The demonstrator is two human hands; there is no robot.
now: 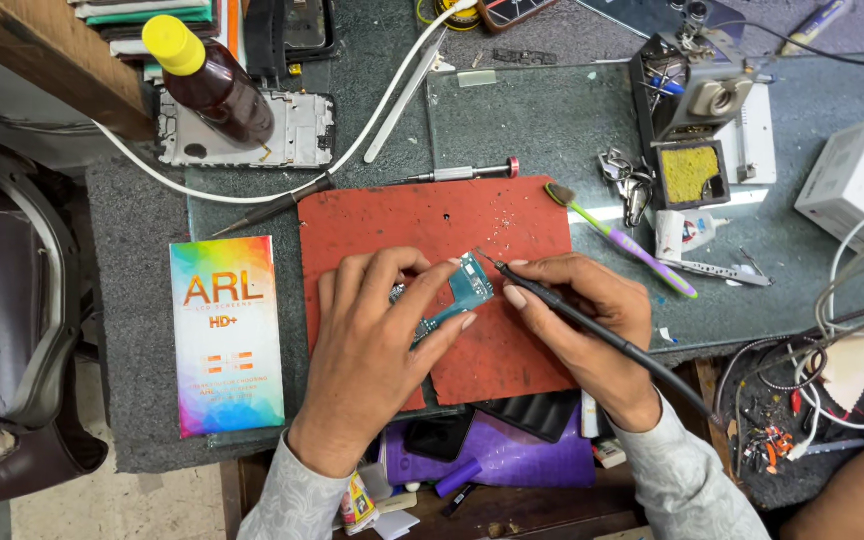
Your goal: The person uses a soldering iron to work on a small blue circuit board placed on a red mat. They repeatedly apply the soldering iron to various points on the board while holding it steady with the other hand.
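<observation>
My left hand (377, 345) pins a small teal circuit board (464, 288) down on a red work mat (422, 220). Its fingers cover the board's left part. My right hand (582, 320) grips a thin black soldering iron (592, 325) like a pen. The iron's tip touches the board's upper right corner. Its black cord runs off to the lower right.
A rainbow-coloured flat box (225, 335) lies left of the mat. A brown bottle with a yellow cap (210, 80) stands on a phone frame (297, 130). A screwdriver (462, 173), a toothbrush (620, 238), a soldering stand with a yellow sponge (692, 172), tweezers (717, 268) and a white box (857, 180) lie around.
</observation>
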